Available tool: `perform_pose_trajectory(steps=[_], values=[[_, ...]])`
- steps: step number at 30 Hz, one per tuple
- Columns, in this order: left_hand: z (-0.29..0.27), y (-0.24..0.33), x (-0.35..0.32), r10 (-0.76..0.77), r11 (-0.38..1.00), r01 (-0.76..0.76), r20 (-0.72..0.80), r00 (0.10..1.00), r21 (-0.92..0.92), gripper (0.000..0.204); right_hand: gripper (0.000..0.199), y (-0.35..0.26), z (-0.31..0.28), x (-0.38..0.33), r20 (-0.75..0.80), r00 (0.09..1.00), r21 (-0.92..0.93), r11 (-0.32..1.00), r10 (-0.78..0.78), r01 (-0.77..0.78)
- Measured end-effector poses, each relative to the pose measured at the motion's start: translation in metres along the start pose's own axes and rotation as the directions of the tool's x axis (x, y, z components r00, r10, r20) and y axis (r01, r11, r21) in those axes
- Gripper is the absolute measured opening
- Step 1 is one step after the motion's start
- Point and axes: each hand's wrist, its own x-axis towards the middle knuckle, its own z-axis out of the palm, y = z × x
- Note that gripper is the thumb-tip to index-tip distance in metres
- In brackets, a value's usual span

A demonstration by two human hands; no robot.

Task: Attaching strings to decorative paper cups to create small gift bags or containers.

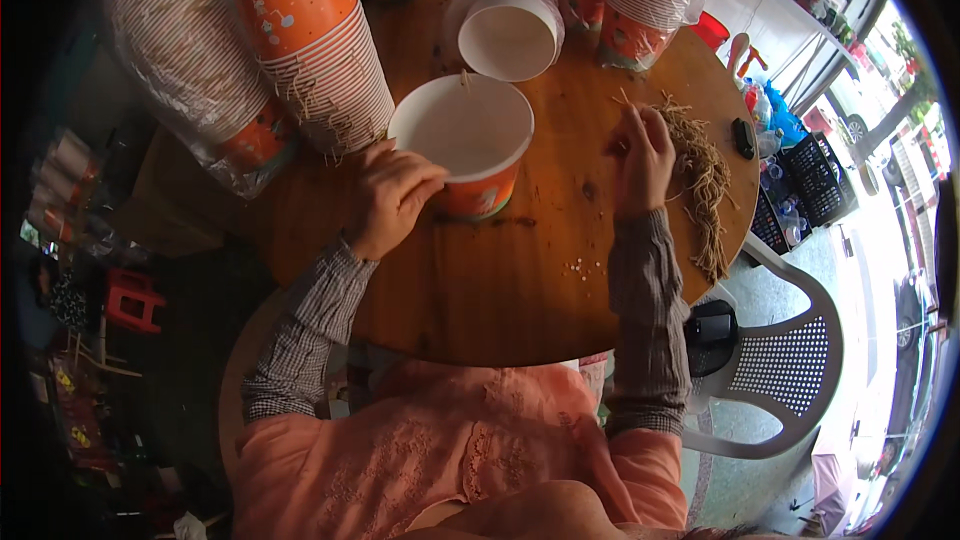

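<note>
A large white-lined paper bucket [462,130] with an orange outside stands on the round wooden table. My left hand [395,195] is at its near-left rim, thumb and fingers pinched together against the edge. A thin tan cord [466,86] shows at the bucket's far rim. To the right, my right hand [642,155] is raised with fingers curled in, beside a long heap of tan cords [702,180]. A thin cord end [624,97] sticks up above its fingertips. Slight blur hides exactly how it is gripped.
A tall stack of orange buckets [335,80] with cords along its side stands at left, next to a plastic-wrapped stack [185,60]. More wrapped stacks [640,0] and a bucket lying on its side [510,37] are behind. Small white bits [583,266] lie near. A grey plastic chair [790,360] stands right.
</note>
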Motion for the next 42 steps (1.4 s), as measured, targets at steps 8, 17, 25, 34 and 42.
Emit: perform_pose_trajectory(steps=[8,17,25,34,42], values=[[0.039,-0.03,0.045,-0.55,0.783,0.446,-0.148,0.822,-0.434,0.017,0.007,0.07,0.023,-0.008,0.227,0.972,0.02,0.998,0.055,-0.062],[0.063,-0.03,0.001,-0.551,0.403,0.397,0.128,0.825,-0.824,0.028,0.004,0.059,0.04,-0.026,0.587,0.806,-0.413,0.826,-0.08,0.383],[0.066,-0.043,-0.011,-0.589,0.465,0.386,0.046,0.807,-0.797,0.026,0.011,0.072,0.05,-0.034,0.783,0.601,-0.467,0.485,-0.162,0.74],[0.041,-0.037,-0.003,-0.561,0.578,0.354,-0.042,0.827,-0.735,0.027,0.013,0.067,0.055,-0.046,0.77,0.607,-0.455,0.499,-0.196,0.738],[0.039,-0.036,0.001,-0.606,0.265,0.427,0.195,0.771,-0.865,0.029,0.016,0.064,0.056,-0.05,0.758,0.606,-0.458,0.466,-0.241,0.757]])
